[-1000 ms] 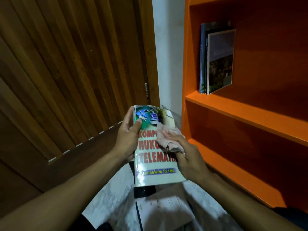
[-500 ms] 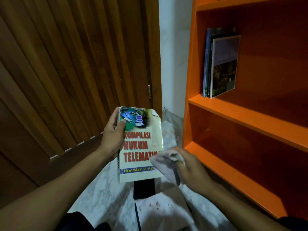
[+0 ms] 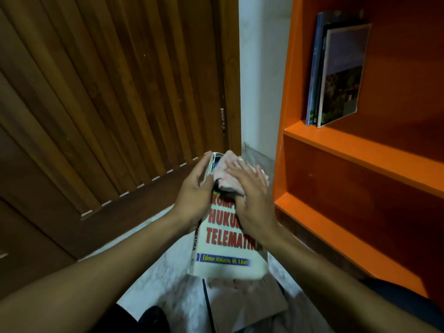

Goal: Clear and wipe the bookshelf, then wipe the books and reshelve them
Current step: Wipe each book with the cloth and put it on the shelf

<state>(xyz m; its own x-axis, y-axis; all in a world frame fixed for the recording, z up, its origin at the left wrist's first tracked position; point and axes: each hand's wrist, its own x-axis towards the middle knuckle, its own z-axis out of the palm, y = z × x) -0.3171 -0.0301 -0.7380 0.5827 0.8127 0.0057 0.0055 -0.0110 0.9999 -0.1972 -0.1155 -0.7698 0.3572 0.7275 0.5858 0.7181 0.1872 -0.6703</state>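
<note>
Floor pile: more books (image 3: 245,306) lie flat on the pale floor (image 3: 163,272) just under the hands, partly hidden by the held book; I judge they still wait for wiping.

Book: a white paperback (image 3: 228,255) with red title letters is held up off the floor, cover toward the camera, top edge tilted away.

Left hand: the left hand (image 3: 192,195) clasps the book's spine side near the top, fingers wrapped round behind, thumb on the cover edge; a firm hold on the book.

Right hand: the right hand (image 3: 252,200) lies flat on the cover's upper half, fingers spread, pressing the cloth under them; it holds only the cloth against the book.

Cloth: the pinkish cloth (image 3: 227,175) is bunched at the top of the cover, over the coloured picture there.

Change: half a second ago the cloth was off the book, low at its right edge; now it is back on the cover and higher up, and the book has swung more toward the middle of the view.

Meaning: I judge this as one more pass over the cover, so wiping of this book is under way, not finished.

Shelf: the orange bookshelf (image 3: 360,150) stands to the right, its lower bays bare.

Shelved: a few thin books (image 3: 341,75) lean upright at the left end of the upper board, so reshelving looks begun.
</note>
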